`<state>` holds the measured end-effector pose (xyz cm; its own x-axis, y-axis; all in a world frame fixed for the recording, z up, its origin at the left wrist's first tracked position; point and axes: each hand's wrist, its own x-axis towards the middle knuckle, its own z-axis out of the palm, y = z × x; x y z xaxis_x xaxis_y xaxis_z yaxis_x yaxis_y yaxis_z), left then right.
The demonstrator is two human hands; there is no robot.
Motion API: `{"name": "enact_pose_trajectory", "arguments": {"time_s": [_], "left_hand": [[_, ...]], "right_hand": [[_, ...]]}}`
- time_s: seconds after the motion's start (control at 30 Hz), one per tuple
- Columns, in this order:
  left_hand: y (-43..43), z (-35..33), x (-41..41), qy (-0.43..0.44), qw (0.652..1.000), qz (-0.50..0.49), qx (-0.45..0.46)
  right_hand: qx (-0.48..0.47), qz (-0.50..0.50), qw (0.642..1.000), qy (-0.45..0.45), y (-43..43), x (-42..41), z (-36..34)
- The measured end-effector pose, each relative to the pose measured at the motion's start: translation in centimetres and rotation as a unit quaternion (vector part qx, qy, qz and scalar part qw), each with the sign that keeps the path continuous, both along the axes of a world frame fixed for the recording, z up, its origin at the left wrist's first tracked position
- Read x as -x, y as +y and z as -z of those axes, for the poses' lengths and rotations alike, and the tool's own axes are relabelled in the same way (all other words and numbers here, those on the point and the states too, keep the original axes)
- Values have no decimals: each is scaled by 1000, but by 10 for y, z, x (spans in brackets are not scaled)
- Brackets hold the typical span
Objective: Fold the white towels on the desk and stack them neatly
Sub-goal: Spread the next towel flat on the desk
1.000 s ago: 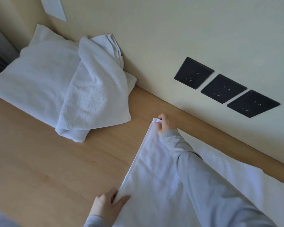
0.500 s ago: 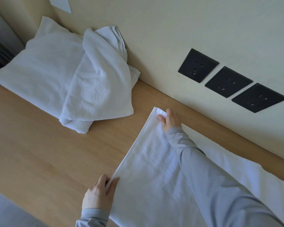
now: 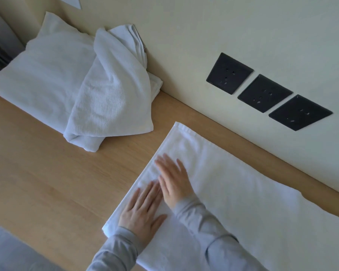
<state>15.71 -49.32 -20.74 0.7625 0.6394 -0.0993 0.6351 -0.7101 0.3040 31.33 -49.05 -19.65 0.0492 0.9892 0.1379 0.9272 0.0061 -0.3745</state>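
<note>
Smoothing step judged in hand: left hand [image 3: 143, 210] and right hand [image 3: 173, 180], both flat and grasping nothing, press the spread towel [image 3: 243, 192] at 6 o'clock on the desk [image 3: 47, 173]; loose heap [image 3: 106, 90] at 10 o'clock; next move likely calls for pinching corners to fold.

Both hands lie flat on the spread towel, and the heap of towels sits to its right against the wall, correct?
No: the head view shows the heap of towels left of the spread towel, against the wall. Left hand and right hand do lie flat on it.
</note>
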Motion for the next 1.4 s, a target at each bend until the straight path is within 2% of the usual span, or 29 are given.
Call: {"name": "enact_pose_trajectory", "arguments": {"time_s": [0.13, 0.2, 0.3, 0.4, 0.53, 0.6, 0.67, 0.83, 0.9, 1.0, 1.1, 1.2, 1.3, 1.4], "left_hand": [[8, 13, 26, 5, 1000, -22, -3], [8, 16, 30, -3, 999, -48, 1], [7, 18, 28, 3, 998, -55, -14], [7, 17, 27, 16, 998, -58, -24], [3, 17, 25, 37, 997, -63, -27], [3, 16, 24, 37, 997, -65, -30], [3, 15, 24, 35, 997, -64, -29], [0, 9, 21, 45, 996, -72, -23], [-2, 8, 20, 37, 995, -86, -22], [-7, 4, 10, -16, 987, -160, 33], [-8, -2, -2, -83, 942, -321, 47], [4, -3, -10, -34, 918, -393, 33], [20, -2, -10, 31, 918, -392, 61], [30, 2, 0, 82, 927, -365, 41]], "right_hand": [[71, -92, 989, -90, -26, -29, 17], [99, -44, 986, -124, -20, -63, 19], [146, 84, 975, -145, -16, -115, 19], [199, 133, 959, -149, -13, -131, 21], [138, 178, 965, -131, -25, -77, 10], [97, 145, 978, -111, -51, -33, 8], [96, 138, 981, -94, -87, -4, 14], [134, 307, 936, -109, -184, -31, 20], [142, 339, 924, -107, -218, -42, 18], [158, 345, 921, -90, -259, -43, 16], [154, 346, 922, -83, -286, -33, 19], [137, 346, 924, -91, -293, -26, 22], [113, 351, 924, -98, -291, -25, 23], [98, 345, 926, -114, -291, -23, 24]]}}
